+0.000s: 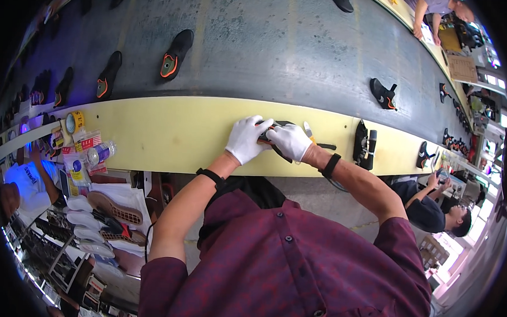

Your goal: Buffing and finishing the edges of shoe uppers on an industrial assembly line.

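Both my hands, in white gloves, meet over the pale yellow bench edge in the middle of the head view. Between them is a black shoe upper (pixel 263 137) with orange trim, largely covered by the fingers. My left hand (pixel 244 140) closes round its left side. From the right, my right hand (pixel 290 141) pinches it near the opening. Just beyond my right hand lies a tool with a pale blade and yellow part (pixel 309 131), beside a short black handle (pixel 326 146). Farther right, a black cylinder (pixel 372 141) rests against a dark elongated piece (pixel 360 145).
A grey conveyor belt (pixel 240 52) runs beyond the bench, carrying spaced black shoes, one (pixel 176 55) at left and another (pixel 383 95) at right. Yellow tape (pixel 74 122) and a plastic bottle (pixel 101 152) sit at the bench's left end. A shoe rack stands lower left; other people work around.
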Tool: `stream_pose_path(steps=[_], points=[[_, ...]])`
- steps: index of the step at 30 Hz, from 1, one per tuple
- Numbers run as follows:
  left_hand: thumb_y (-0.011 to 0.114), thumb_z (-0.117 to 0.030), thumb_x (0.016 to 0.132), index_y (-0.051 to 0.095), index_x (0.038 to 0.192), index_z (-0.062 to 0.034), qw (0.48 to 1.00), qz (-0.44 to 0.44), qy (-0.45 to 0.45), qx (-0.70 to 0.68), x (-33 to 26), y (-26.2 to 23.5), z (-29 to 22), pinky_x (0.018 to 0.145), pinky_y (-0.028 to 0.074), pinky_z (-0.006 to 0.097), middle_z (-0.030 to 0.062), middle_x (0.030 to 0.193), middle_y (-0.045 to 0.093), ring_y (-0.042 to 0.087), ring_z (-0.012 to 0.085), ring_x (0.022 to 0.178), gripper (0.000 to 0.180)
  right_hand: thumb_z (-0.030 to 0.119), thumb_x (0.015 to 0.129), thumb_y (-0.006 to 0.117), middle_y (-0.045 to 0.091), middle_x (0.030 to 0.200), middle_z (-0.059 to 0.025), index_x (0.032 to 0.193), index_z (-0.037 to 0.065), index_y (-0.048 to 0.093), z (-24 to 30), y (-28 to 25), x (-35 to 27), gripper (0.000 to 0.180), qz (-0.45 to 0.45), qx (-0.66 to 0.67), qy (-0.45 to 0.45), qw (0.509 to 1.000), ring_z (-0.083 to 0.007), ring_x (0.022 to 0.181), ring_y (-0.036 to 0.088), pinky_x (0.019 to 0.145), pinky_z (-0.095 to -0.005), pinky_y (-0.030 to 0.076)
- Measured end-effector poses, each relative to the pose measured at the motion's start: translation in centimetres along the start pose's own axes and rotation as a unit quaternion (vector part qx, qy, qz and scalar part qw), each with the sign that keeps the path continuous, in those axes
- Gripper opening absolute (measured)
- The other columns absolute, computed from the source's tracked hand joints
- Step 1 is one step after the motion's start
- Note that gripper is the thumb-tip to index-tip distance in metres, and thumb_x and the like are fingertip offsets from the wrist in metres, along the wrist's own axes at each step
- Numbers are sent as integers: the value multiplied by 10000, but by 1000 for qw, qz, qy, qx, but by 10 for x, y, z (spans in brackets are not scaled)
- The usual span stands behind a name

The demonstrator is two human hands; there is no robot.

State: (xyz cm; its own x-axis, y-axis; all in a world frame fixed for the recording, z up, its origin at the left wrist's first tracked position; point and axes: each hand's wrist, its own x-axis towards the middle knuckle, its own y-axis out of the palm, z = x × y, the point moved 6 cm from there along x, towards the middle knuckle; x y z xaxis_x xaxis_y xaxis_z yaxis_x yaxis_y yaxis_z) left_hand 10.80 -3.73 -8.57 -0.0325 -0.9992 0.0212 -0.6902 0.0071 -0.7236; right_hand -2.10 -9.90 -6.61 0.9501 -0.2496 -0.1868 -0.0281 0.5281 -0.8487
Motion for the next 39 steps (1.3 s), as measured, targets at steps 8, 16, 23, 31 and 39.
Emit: stream_pose_path(steps=[8, 16, 23, 31, 39], points=[[896, -398, 722, 719, 1201, -198, 999, 32, -11, 12, 5, 10, 0, 877, 558, 472, 77, 1096, 719, 704, 320, 1033, 548, 204, 958, 725, 716, 900, -121, 956, 71, 646, 6, 4, -5, 155, -49, 37, 30, 998, -324, 845, 741, 779, -457, 556], [939, -357, 690, 717, 1173, -106, 999, -27, -9, 14, 4, 18, -11, 937, 535, 484, 95, 1148, 732, 682, 331, 1112, 588, -15, 906, 688, 754, 1064, -171, 1306, 63, 660, -5, -22, -31, 408, -133, 247, 87, 956, -363, 1007, 738, 842, -436, 589], [928, -306, 723, 694, 1134, -96, 996, -84, 26, -7, 6, 17, -17, 927, 527, 509, 118, 1103, 723, 672, 379, 1070, 517, 96, 980, 723, 737, 1004, -165, 1361, 43, 634, -20, 44, -98, 395, -206, 373, 330, 843, -303, 928, 739, 839, -400, 586], [898, -284, 742, 685, 1060, -94, 996, -91, 13, -9, 9, 21, -17, 902, 532, 498, 109, 1059, 716, 678, 371, 1013, 427, 269, 938, 778, 732, 850, -204, 986, -3, 701, -55, 41, -29, 287, -192, 328, 415, 826, -340, 831, 754, 789, -422, 586], [898, -284, 716, 677, 1020, -82, 995, -96, 4, -16, 9, 16, -15, 883, 532, 494, 117, 1034, 717, 681, 365, 1002, 427, 259, 964, 725, 760, 829, -184, 1010, -35, 742, -72, 45, -13, 298, -72, 338, 473, 811, -308, 787, 755, 775, -420, 593]])
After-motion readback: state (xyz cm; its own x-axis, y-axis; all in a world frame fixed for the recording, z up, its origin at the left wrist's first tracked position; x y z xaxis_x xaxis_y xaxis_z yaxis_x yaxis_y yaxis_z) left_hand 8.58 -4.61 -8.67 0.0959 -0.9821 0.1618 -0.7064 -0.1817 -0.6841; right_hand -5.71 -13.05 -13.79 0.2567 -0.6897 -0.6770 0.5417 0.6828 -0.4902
